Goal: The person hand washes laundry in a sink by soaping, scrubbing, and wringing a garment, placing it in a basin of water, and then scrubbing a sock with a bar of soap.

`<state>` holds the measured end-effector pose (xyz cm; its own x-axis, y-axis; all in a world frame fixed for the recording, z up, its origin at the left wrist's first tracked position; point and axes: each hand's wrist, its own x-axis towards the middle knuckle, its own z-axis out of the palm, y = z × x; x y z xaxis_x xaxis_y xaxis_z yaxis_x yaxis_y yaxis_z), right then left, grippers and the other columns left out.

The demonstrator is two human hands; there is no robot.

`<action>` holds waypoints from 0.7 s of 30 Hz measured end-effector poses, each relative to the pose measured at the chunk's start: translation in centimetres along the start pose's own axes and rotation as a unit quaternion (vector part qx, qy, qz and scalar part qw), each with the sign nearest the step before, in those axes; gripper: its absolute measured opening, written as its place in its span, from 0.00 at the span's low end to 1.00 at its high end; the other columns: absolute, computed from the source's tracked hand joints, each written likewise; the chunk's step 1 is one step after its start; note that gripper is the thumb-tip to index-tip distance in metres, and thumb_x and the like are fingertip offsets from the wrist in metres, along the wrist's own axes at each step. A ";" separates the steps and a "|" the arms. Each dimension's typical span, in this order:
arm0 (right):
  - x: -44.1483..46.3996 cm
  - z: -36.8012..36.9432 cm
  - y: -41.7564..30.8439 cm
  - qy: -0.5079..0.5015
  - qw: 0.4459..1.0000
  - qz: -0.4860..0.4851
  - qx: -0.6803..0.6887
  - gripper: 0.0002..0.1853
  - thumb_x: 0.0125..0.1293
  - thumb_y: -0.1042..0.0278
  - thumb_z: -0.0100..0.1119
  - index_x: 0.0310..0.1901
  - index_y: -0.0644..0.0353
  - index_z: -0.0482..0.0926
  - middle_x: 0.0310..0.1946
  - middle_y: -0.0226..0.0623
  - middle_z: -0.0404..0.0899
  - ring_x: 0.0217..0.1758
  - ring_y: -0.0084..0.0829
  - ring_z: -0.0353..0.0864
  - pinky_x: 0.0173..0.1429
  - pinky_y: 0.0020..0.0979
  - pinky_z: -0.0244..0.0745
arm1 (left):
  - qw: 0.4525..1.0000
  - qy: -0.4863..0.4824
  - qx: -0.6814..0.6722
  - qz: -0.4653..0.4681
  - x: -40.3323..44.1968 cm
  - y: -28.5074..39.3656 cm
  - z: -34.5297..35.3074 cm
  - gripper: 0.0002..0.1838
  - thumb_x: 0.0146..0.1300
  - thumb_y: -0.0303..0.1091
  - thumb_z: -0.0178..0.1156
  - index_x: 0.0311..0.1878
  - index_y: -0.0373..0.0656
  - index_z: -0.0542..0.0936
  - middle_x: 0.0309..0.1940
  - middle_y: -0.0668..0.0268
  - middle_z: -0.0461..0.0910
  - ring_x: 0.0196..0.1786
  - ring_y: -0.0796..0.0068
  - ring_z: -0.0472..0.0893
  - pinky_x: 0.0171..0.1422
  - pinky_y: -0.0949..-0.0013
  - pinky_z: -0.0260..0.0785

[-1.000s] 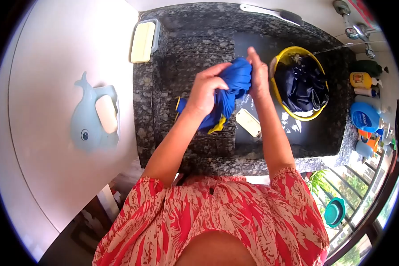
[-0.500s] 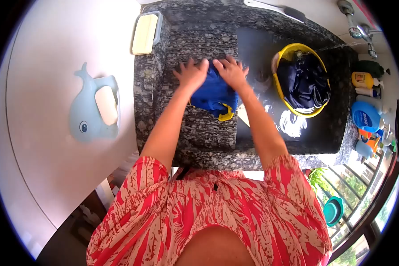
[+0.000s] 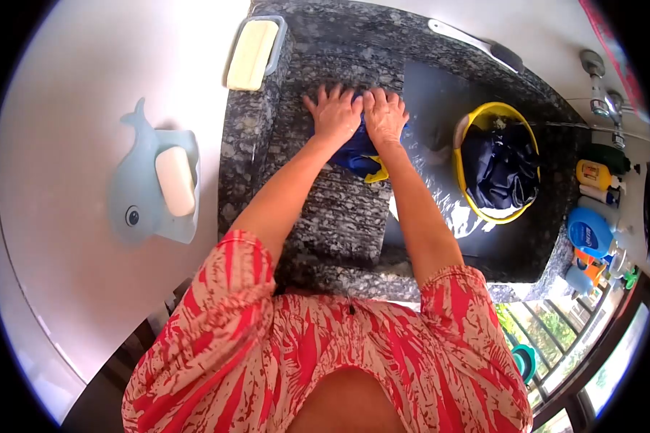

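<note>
A wet blue cloth with yellow trim lies bunched on the ribbed stone washboard. My left hand presses on its upper left part, palm down with the fingers spread. Close beside it, thumbs nearly touching, my right hand presses on the upper right part, its fingers apart and slightly bent. Much of the cloth is hidden under both hands. To the right, a yellow bucket stands in the dark basin and holds dark wet fabric.
A soap bar lies in a clear tray at the back left. A whale-shaped holder carries white soap. A brush rests on the back ledge. Taps run water at right, near several bottles.
My hands have come closer together and moved slightly forward over the blue cloth. The cloth is more bunched, with less of it showing. The camera view has shifted a little.
</note>
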<state>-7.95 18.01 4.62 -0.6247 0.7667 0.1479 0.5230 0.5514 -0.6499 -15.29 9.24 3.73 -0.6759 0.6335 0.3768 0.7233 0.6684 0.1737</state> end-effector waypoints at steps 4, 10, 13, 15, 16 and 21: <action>-7.7 -4.1 -1.2 0.023 0.947 0.044 0.319 0.18 0.68 0.54 0.55 0.47 0.61 0.79 0.45 0.49 0.81 0.50 0.46 0.81 0.58 0.41 0.72 | 0.975 -0.041 -0.205 -0.072 -6.6 1.5 -7.2 0.15 0.65 0.46 0.54 0.34 0.45 0.80 0.40 0.59 0.79 0.46 0.54 0.76 0.45 0.46 0.62; -2.5 1.2 1.7 -0.069 0.996 -0.047 0.022 0.19 0.66 0.51 0.49 0.33 0.56 0.84 0.32 0.48 0.84 0.34 0.50 0.83 0.46 0.46 0.77 | 0.995 -0.075 -0.071 -0.006 -3.1 0.7 -3.1 0.12 0.67 0.40 0.49 0.33 0.45 0.77 0.34 0.61 0.77 0.42 0.57 0.76 0.45 0.49 0.62; 1.4 2.0 0.7 0.057 0.992 -0.084 -0.070 0.19 0.67 0.49 0.48 0.41 0.53 0.84 0.40 0.45 0.83 0.45 0.48 0.81 0.59 0.52 0.67 | 0.997 0.071 0.011 0.025 1.1 -0.1 -0.7 0.13 0.67 0.43 0.49 0.37 0.46 0.77 0.38 0.60 0.78 0.45 0.55 0.75 0.51 0.46 0.62; 0.4 0.3 0.1 -0.017 0.997 0.018 0.074 0.19 0.67 0.49 0.48 0.43 0.53 0.84 0.41 0.46 0.82 0.49 0.47 0.80 0.60 0.53 0.66 | 0.996 -0.051 -0.054 -0.054 0.3 -0.8 -0.6 0.14 0.66 0.45 0.51 0.37 0.46 0.78 0.38 0.58 0.77 0.47 0.53 0.74 0.53 0.43 0.60; -1.0 -2.3 -1.0 -0.117 0.959 0.117 0.229 0.19 0.67 0.50 0.50 0.43 0.54 0.84 0.40 0.47 0.82 0.50 0.46 0.79 0.61 0.53 0.66 | 0.948 -0.215 -0.181 -0.150 0.2 -0.8 -2.5 0.14 0.66 0.45 0.52 0.35 0.45 0.80 0.38 0.57 0.77 0.51 0.52 0.72 0.55 0.41 0.58; -10.7 -4.3 0.2 0.015 0.957 -0.232 0.173 0.14 0.65 0.58 0.51 0.35 0.61 0.81 0.29 0.50 0.78 0.34 0.52 0.77 0.48 0.49 0.72 | 0.970 -0.060 -0.232 0.024 -11.0 1.2 -8.4 0.12 0.63 0.41 0.52 0.28 0.46 0.75 0.34 0.60 0.76 0.42 0.55 0.75 0.42 0.48 0.60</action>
<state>1.35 11.28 6.15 -0.7231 0.4783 0.4984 -0.0325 0.6971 -0.7162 -5.81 -0.23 7.46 -0.6318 0.7185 0.2907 0.7209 0.4070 0.5609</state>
